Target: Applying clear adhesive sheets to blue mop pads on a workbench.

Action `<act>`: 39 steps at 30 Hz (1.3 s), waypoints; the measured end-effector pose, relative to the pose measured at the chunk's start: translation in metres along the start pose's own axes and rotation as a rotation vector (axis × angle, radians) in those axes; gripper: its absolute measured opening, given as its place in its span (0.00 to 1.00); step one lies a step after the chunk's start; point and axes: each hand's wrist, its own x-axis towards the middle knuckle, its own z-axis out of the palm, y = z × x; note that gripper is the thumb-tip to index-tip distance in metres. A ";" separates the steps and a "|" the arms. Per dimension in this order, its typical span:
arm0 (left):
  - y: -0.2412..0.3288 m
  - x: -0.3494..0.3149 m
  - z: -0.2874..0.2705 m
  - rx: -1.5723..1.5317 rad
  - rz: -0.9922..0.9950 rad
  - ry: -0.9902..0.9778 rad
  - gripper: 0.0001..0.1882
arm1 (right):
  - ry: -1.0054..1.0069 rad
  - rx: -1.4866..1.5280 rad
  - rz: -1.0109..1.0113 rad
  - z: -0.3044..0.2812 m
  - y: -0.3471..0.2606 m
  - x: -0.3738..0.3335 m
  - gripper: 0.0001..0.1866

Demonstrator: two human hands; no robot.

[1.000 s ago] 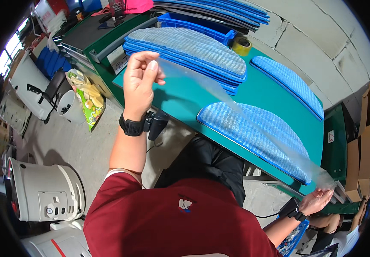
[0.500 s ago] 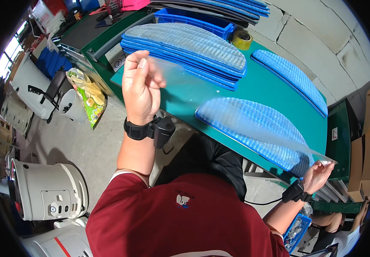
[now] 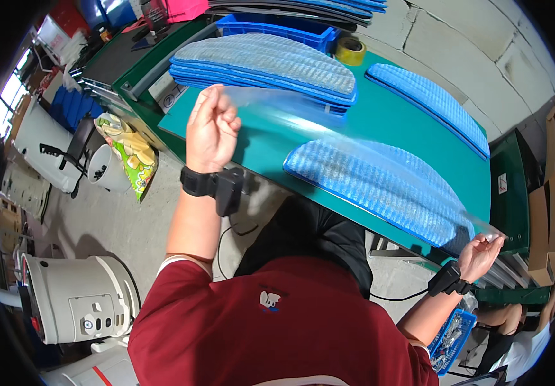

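Observation:
A clear plastic film stretches between my two hands, slanting down from left to right over the green table. My left hand pinches its left end close to the stack of half-moon, blue-edged quilted pads. At the other end, beyond the table's right front corner, my right hand holds the film between closed fingers. Beneath the film, a single half-moon blue quilted pad lies along the table's front edge. More blue pads lie one on another at the back right.
Behind the stack sit a blue crate and a roll of yellowish tape. Cardboard stands right of the table. A white bin and a white machine are on the left. Another person's legs show at lower right.
The view has shifted slightly. My left hand has closed more tightly on the film, and the film looks narrower and more gathered. Both hands still hold its ends.

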 end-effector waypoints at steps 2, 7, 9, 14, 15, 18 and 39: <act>0.003 0.005 -0.007 0.160 -0.035 -0.049 0.05 | 0.043 0.029 -0.059 -0.007 -0.011 0.000 0.09; 0.005 0.019 -0.016 0.582 0.001 -0.062 0.06 | -0.033 -0.078 -0.121 -0.014 -0.030 -0.008 0.09; 0.012 0.028 -0.018 0.864 -0.020 -0.059 0.07 | 0.089 -0.247 -0.173 -0.014 -0.033 -0.010 0.10; 0.024 0.045 -0.025 1.250 0.237 -0.148 0.07 | 0.028 -0.369 -0.077 -0.012 -0.028 -0.008 0.16; 0.026 0.047 -0.028 1.253 0.237 -0.147 0.07 | 0.007 -0.387 -0.094 -0.011 -0.027 -0.008 0.16; 0.030 0.056 -0.032 1.328 0.224 -0.116 0.09 | -0.068 -0.375 0.030 -0.010 -0.021 -0.003 0.17; 0.025 0.084 -0.066 1.050 0.018 0.117 0.10 | -0.084 -0.575 0.056 -0.009 0.003 0.003 0.13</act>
